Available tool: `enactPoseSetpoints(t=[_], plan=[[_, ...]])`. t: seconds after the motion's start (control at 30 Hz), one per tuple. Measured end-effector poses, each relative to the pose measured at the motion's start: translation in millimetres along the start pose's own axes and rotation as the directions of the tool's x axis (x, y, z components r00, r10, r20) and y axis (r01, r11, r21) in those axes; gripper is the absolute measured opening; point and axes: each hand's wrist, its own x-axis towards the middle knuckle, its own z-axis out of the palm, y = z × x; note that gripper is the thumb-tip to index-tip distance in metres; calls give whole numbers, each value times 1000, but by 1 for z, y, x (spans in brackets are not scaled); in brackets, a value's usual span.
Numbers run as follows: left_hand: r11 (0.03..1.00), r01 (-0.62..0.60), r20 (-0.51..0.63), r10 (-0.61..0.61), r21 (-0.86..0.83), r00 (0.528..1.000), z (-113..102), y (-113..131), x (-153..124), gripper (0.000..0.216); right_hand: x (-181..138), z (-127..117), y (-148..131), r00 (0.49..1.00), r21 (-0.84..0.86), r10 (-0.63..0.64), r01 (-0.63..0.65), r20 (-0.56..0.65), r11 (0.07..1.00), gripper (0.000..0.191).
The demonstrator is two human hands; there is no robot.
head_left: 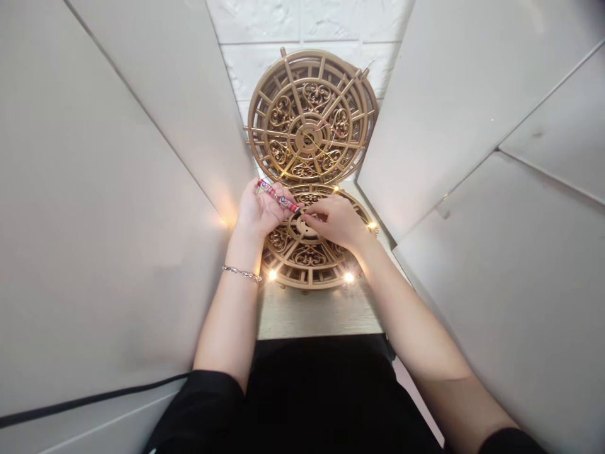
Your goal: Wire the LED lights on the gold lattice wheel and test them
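Two red batteries [278,196] lie end to end in a line across my left hand [265,208], palm up, held between its thumb and fingers. My right hand [338,221] is closed in a pinch right beside the lower end of the batteries. What its fingertips hold, perhaps a thin wire, is too small to make out. Beneath both hands lies a round gold wheel-shaped frame [309,255] with scrollwork inside its rings. Small bulbs [348,277] glow around its rim. My hands hide part of its middle.
More gold wheel-shaped frames [312,75] lean together against the white brick-patterned wall [255,22], with thin yellow and red wires at the hub. Pale panels [132,208] rise close on the left, and others [501,252] on the right. The pale tabletop [321,315] ends near my body.
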Motion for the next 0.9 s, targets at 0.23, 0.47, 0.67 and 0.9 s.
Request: enactPoseSetpoints(t=[0.23, 0.47, 0.67, 0.9], plan=[[1000, 0, -27, 0, -7, 1000, 2, 2, -2, 40, 0, -3, -2, 999, -3, 18, -18, 27, 1000, 23], [1000, 9, -28, -9, 7, 1000, 2, 1, -1, 40, 0, -2, -2, 1000, -3, 5, -5, 13, 1000, 24], [1000, 4, -70, -3, 9, 998, 3, 0, -1, 39, 0, -2, -2, 999, -12, 21, -21, 24, 1000, 23], [1000, -3, -80, 3, 4, 997, 4, 2, -4, 41, -1, -3, -3, 999, -2, 9, -9, 31, 1000, 22]])
